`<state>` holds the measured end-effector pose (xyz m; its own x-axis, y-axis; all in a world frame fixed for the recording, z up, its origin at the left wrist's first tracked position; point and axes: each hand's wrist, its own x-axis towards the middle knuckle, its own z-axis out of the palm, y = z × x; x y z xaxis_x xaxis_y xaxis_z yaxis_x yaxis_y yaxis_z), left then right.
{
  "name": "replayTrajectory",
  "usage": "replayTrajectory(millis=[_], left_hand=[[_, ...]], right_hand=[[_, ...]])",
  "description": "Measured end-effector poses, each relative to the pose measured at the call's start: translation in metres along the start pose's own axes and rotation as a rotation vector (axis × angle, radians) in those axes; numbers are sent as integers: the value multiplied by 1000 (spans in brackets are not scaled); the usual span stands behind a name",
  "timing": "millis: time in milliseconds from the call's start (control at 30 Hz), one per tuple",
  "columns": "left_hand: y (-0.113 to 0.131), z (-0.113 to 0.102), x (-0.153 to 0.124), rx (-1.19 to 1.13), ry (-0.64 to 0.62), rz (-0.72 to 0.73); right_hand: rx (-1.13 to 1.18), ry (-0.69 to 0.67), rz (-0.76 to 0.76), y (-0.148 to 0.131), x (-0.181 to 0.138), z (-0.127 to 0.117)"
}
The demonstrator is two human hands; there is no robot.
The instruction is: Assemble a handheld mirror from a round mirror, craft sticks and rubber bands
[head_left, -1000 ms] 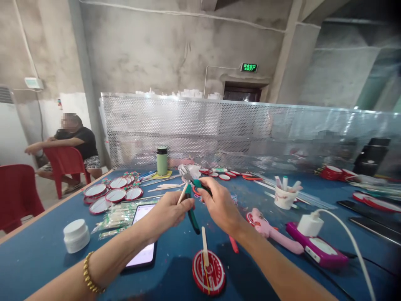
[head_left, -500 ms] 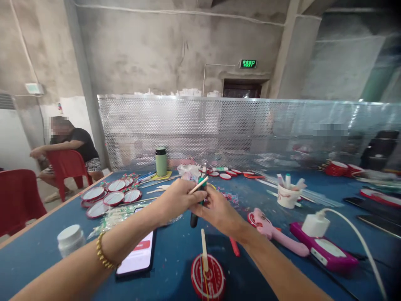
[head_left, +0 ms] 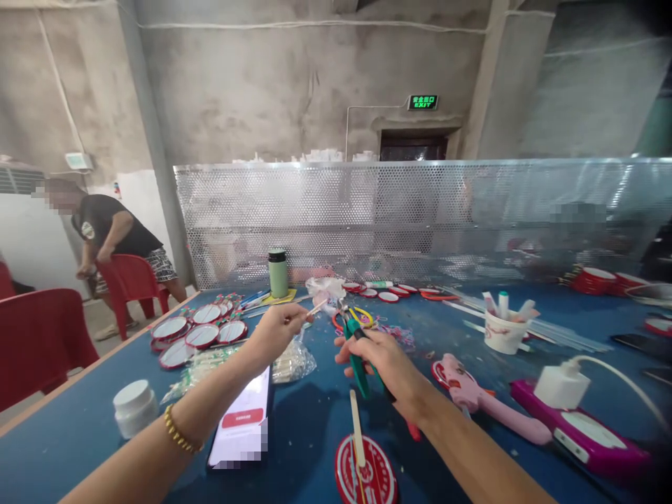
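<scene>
In my left hand point(head_left: 277, 334) a short, thin wooden stick point(head_left: 318, 308) is pinched, its free end pointing up and right. My right hand point(head_left: 387, 355) is closed around green-handled pliers point(head_left: 358, 371), whose jaws point up and away from me, a little right of the stick and apart from it. Below the pliers, a round red disc point(head_left: 386, 476) with printed white markings lies on the table, and a flat wooden stick point(head_left: 358, 423) extends from its middle. A phone point(head_left: 239, 427) with a lit screen lies under my left forearm.
White-faced red discs point(head_left: 202, 336) are piled left of a plastic bag of sticks point(head_left: 294, 362). A white jar point(head_left: 135, 409), green bottle point(head_left: 278, 274), cup of markers point(head_left: 504, 332), pink glue gun point(head_left: 472, 395) and purple power strip point(head_left: 577, 430) stand around. A person point(head_left: 123, 224) leans over a red chair.
My hands have moved apart: the left went left with the stick, the right went right with the pliers. The person at left has risen from sitting. The view has shifted slightly left.
</scene>
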<state>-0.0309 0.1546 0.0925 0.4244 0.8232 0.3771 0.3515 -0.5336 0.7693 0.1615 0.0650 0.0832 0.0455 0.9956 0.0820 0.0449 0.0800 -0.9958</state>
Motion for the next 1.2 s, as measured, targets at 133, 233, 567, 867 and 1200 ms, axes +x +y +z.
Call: replayTrajectory(millis=[133, 233, 567, 867, 1200], left_hand=[[-4, 1, -6, 43, 31, 52], [-3, 1, -10, 85, 47, 100], [9, 4, -19, 161, 58, 132], [13, 9, -20, 132, -19, 135], [14, 12, -21, 128, -21, 119]], right_hand=[[-114, -22, -61, 1, -5, 5], [-193, -27, -69, 1, -7, 3], [-391, -80, -99, -3, -16, 2], [-475, -65, -178, 4, -14, 5], [-601, -26, -193, 0, -17, 10]])
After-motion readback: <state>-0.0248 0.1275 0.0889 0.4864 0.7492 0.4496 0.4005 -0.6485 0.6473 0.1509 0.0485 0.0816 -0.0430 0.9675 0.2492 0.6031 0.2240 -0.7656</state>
